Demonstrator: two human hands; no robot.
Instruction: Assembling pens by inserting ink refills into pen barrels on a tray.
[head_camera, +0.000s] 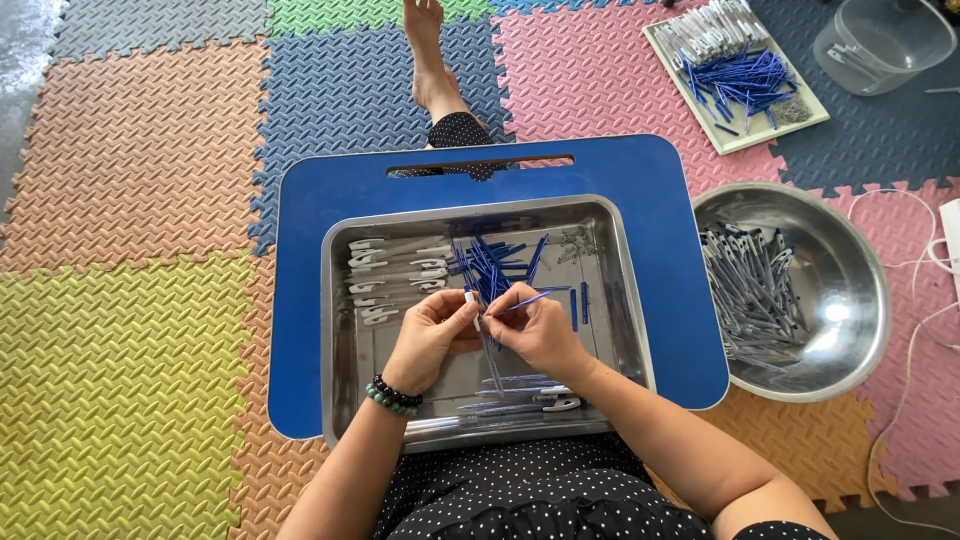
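My right hand (540, 330) is pinching a blue refill (525, 301) that is pointing toward 2 o'clock; my left hand (432, 335) is gripping a clear pen barrel (488, 352) with a white tip. Both are hovering over the steel tray (630, 300) on the blue tabletop (680, 230). Loose refills (490, 262) are lying at 12 o'clock, white clips (385, 270) at 10, and a steel bowl (850, 300) of pens at 3.

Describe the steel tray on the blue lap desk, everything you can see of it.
The steel tray is rectangular, shiny metal with raised walls and rounded corners, lying flat on the blue lap desk. Inside lie clear pen barrels at left, blue refills in the middle, and assembled pens along the near edge. Both hands hover over it.
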